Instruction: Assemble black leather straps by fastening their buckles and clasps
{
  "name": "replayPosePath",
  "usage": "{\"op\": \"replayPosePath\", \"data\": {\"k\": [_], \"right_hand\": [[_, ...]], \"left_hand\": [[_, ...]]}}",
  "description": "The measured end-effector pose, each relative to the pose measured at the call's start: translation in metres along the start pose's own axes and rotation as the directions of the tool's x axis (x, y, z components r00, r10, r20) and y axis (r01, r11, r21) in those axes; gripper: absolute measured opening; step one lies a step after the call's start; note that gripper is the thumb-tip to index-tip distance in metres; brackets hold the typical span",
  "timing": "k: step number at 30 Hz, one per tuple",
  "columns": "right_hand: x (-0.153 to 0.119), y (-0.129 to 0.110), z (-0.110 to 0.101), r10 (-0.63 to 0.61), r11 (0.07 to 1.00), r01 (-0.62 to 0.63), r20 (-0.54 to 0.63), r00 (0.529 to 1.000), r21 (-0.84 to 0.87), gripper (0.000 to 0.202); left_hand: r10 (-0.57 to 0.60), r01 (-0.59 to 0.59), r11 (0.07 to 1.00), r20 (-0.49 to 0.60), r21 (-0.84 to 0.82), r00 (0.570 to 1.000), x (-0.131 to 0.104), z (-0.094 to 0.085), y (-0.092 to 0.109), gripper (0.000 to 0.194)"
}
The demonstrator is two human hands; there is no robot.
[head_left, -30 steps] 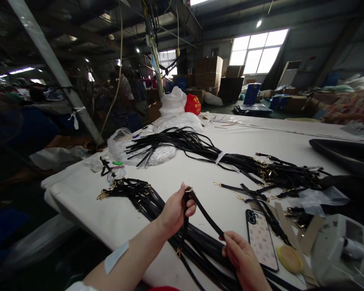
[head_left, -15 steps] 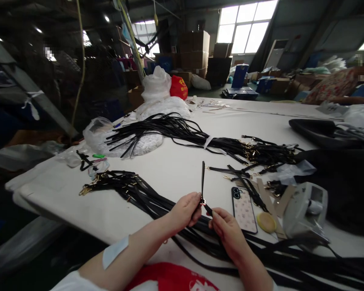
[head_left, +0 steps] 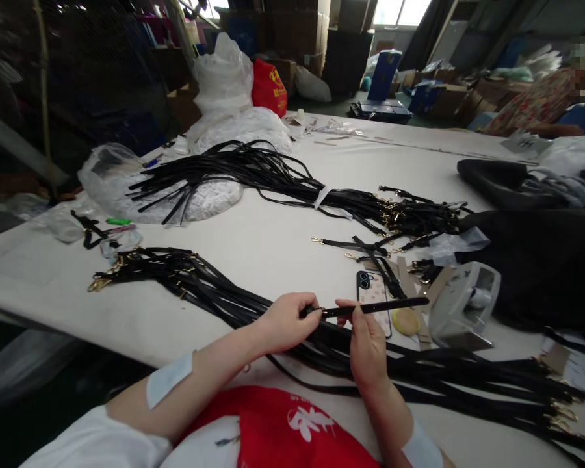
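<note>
Between my two hands a narrow black strap [head_left: 400, 304] with a gold-coloured buckle is held above the table. My left hand [head_left: 292, 318] is closed around its buckle end. With thumb and fingers, my right hand [head_left: 365, 338] pinches the strap just right of the buckle, and the free end points right, almost level. Under both hands a bundle of long black straps [head_left: 224, 289] runs across the table, gold clips at both ends. A phone in a patterned case [head_left: 365, 283] lies behind my right hand, partly hidden by the strap.
Farther back lies another strap bundle [head_left: 273, 175], tied with a white band [head_left: 323, 197]. A yellow disc [head_left: 406, 321] and a grey-white device [head_left: 463, 305] stand at the right, beside a black bag [head_left: 541, 273]. Plastic bags [head_left: 224, 78] rest at the far left. A person [head_left: 536, 104] sits across the table.
The strap's free end, upright before, now points right. My right hand has turned upward and pinches the strap beside the buckle. The view has tilted down and shifted.
</note>
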State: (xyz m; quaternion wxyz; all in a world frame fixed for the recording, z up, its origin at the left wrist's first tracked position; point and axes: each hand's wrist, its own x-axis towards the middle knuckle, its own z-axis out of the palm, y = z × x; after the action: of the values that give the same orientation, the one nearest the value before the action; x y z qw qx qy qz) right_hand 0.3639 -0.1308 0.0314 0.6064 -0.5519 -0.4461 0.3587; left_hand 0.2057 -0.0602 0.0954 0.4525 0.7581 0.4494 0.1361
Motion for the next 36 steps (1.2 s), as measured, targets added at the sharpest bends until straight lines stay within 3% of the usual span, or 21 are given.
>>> {"op": "replayPosePath", "data": {"k": [5, 17, 23, 30, 36], "right_hand": [[-0.002, 0.011, 0.002, 0.090, 0.987, -0.085, -0.031, 0.995, 0.139, 0.032], [0.003, 0.001, -0.001, 0.059, 0.998, -0.059, 0.002, 0.998, -0.032, 0.025], [0.002, -0.003, -0.001, 0.059, 0.998, -0.060, -0.010, 0.998, -0.032, 0.023], [0.002, -0.001, -0.001, -0.014, 0.998, 0.017, 0.040, 0.999, -0.058, 0.020], [0.004, -0.011, -0.006, -0.124, 0.972, 0.131, 0.047, 0.991, -0.194, 0.019]], "left_hand": [[0.003, -0.003, 1.000, 0.005, -0.006, 1.000, 0.004, -0.001, -0.004, 0.017], [0.032, -0.032, 0.998, -0.009, 0.060, 0.999, 0.007, 0.002, -0.001, 0.016], [0.045, -0.045, 0.995, -0.004, 0.087, 0.999, 0.007, 0.001, -0.003, 0.015], [0.026, -0.024, 0.996, -0.019, 0.091, 0.999, 0.006, 0.000, -0.002, 0.016], [0.032, -0.027, 0.992, -0.038, 0.121, 0.999, 0.005, 0.002, -0.004, 0.014]]}}
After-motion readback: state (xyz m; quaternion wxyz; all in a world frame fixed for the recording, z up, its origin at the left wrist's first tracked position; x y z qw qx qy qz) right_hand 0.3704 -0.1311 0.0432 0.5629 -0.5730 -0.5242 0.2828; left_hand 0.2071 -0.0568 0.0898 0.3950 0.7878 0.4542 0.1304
